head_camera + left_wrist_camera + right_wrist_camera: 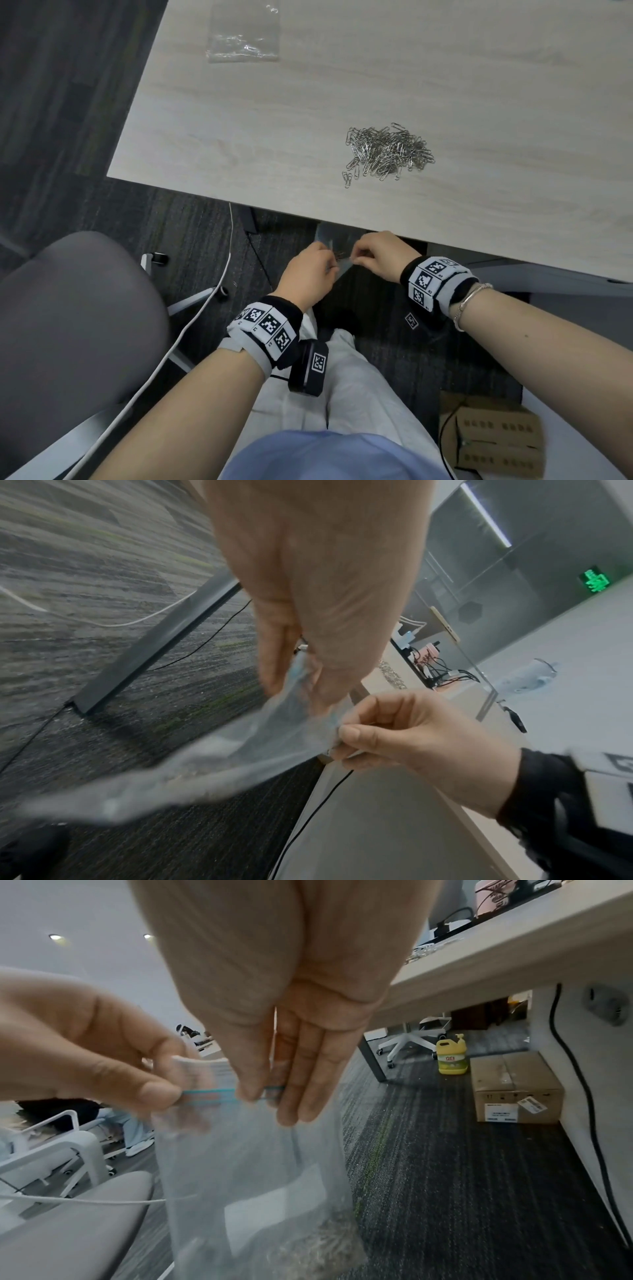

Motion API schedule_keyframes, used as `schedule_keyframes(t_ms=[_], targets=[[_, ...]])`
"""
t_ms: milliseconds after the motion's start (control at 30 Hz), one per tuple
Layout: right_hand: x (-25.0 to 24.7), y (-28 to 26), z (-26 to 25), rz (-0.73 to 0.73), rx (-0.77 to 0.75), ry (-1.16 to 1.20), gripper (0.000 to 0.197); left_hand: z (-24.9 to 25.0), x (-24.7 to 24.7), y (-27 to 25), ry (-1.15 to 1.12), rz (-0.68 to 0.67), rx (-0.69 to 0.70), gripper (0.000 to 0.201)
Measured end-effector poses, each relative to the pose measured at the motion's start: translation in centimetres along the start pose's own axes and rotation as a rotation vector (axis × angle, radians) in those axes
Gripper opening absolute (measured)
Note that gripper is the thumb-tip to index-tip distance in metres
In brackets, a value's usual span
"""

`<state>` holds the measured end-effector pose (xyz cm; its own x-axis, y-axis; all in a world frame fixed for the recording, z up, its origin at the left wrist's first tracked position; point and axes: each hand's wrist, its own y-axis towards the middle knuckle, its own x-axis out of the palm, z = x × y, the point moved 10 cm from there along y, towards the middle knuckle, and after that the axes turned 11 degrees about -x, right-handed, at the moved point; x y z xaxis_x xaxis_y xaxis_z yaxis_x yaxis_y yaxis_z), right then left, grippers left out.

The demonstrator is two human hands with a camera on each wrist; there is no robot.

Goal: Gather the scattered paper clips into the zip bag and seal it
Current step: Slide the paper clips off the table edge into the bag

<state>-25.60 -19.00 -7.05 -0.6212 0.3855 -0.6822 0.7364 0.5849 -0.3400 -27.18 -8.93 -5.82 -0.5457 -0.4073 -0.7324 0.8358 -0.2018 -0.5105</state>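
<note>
Two hands, left hand and right hand, each pinch the blue-striped top of one clear zip bag below the table edge (clips blurred at its bottom). Beyond, one heap of wire paper clips lies on pale woodgrain; a second clear bag lies farther off.

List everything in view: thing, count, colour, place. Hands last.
zip bag: one, clear, teal seal strip, hanging below the table edge, clips at its bottom
paper clips: one pile, silver, on the table
second bag: one, clear, table's far left
table: one, light wood
chair: one, grey, at left
cardboard box: one, brown, on the floor
left hand: pinches the bag's top
right hand: pinches the bag's top
</note>
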Motion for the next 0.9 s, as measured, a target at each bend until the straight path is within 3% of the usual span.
schedule_keyframes(t_ms=[133,200,300,433,500,600,700,800,900], targets=[[0.1,-1.0,0.3,0.002,-0.015,0.026,0.013,0.4,2.2,0.2,0.078,-0.278,-0.020,0.016],[0.1,-1.6,0.7,-0.007,0.002,0.024,0.014,0.5,2.5,0.6,0.119,-0.258,-0.035,0.009],[-0.9,-2.2,1.3,0.032,0.024,-0.003,0.015,1.2,2.4,1.1,0.179,-0.140,-0.078,0.020],[-1.5,-3.0,1.6,0.055,0.010,-0.051,0.018,2.1,3.3,1.5,0.164,-0.136,-0.086,0.023],[-3.0,-3.6,1.3,0.181,-0.018,-0.020,0.018,2.3,3.6,1.7,0.165,-0.137,-0.061,0.025],[-7.2,-4.5,1.0,0.501,-0.006,0.103,0.012,2.2,3.6,1.9,0.145,-0.125,-0.054,0.025],[-11.1,-4.1,1.9,0.690,0.048,0.134,0.022,2.4,3.4,2.0,0.148,-0.122,-0.071,0.024],[-13.1,-1.7,4.9,0.666,0.185,0.099,0.045,2.4,3.4,2.1,0.149,-0.137,-0.103,0.025],[-13.8,0.8,8.2,0.587,0.327,0.078,0.055,2.3,3.7,2.3,0.096,-0.151,-0.120,0.021]])
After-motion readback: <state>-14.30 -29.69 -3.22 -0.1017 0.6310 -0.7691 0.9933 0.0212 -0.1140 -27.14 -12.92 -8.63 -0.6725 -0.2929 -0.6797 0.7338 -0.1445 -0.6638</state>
